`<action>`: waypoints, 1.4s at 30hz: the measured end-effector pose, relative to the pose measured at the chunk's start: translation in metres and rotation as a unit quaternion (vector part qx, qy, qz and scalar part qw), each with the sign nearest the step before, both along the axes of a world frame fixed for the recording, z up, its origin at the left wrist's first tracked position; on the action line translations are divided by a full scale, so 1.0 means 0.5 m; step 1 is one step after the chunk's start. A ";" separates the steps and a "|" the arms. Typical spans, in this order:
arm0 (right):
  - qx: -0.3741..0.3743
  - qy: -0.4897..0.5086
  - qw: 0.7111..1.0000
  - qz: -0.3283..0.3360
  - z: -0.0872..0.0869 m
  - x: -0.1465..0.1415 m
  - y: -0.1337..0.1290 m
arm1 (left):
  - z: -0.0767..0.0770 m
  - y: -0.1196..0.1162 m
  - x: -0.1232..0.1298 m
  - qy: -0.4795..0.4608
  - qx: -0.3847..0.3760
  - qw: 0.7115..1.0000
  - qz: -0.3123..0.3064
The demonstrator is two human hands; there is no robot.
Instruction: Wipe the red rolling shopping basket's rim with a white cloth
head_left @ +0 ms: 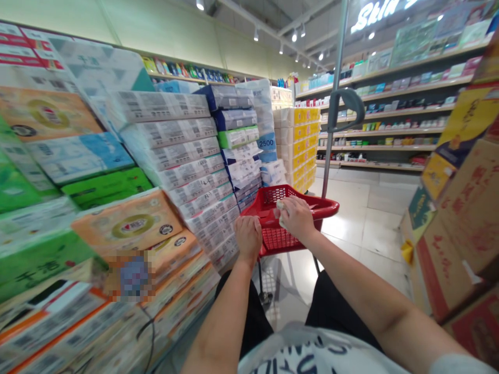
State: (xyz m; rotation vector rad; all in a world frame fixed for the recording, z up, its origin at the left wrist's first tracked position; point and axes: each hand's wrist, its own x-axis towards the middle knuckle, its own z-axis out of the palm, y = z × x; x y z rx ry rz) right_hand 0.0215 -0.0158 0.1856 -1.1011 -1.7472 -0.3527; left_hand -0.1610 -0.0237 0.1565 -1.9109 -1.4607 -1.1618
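A red shopping cart [284, 241] with a mesh basket stands right in front of me. My left hand [248, 236] is closed over the left part of its handle, knuckles up. Further right, my right hand [298, 218] is closed around a pale crumpled tissue or cloth [281, 212], at the cart's red handle bar. Part of the pale thing is hidden by the fingers. The cart's red rim [327, 209] sticks out to the right of that hand.
Tall stacks of tissue packs [183, 150] line my left, close to the cart. Cardboard boxes [456, 239] are piled on the right. A metal pole [331, 156] with a grey hook-shaped handle [346, 110] rises beside the cart. Stocked shelves [401, 111] stand beyond the tiled floor [358, 218].
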 end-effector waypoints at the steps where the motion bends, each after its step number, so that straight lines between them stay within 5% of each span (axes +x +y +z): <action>1: 0.011 -0.001 1.000 0.004 -0.010 0.002 -0.005 | 0.000 -0.001 0.000 0.002 -0.002 1.000 -0.002; 6: 0.061 -0.040 0.995 0.062 -0.054 0.003 -0.040 | -0.001 -0.001 -0.006 -0.005 0.001 1.000 -0.004; 12: -0.044 -0.022 0.999 -0.010 0.008 -0.016 -0.020 | -0.002 0.004 -0.012 -0.019 0.016 1.000 -0.008; 20: -0.025 -0.075 0.995 0.052 0.008 -0.026 -0.023 | -0.005 0.003 -0.020 -0.021 0.015 1.000 0.001; 26: -0.103 -0.071 0.992 -0.018 0.042 -0.045 0.002 | 0.005 0.006 -0.018 -0.058 0.008 0.998 0.007; 29: -0.084 -0.080 0.992 0.055 0.027 -0.072 -0.002 | 0.027 -0.010 0.004 -0.079 0.033 0.996 -0.018; 34: -0.164 0.043 0.955 0.245 0.045 -0.038 0.031 | 0.053 -0.036 0.063 0.020 -0.017 0.986 -0.165; 36: -0.153 0.105 0.957 0.225 0.057 -0.001 0.041 | 0.048 -0.040 0.077 0.047 -0.038 0.986 -0.153; 38: -0.099 0.118 0.979 0.132 0.051 0.030 0.033 | 0.038 -0.042 0.082 0.062 -0.043 0.989 -0.126; 42: -0.038 -0.037 0.998 0.024 -0.020 0.046 -0.016 | 0.026 -0.034 0.071 0.018 -0.029 0.995 -0.089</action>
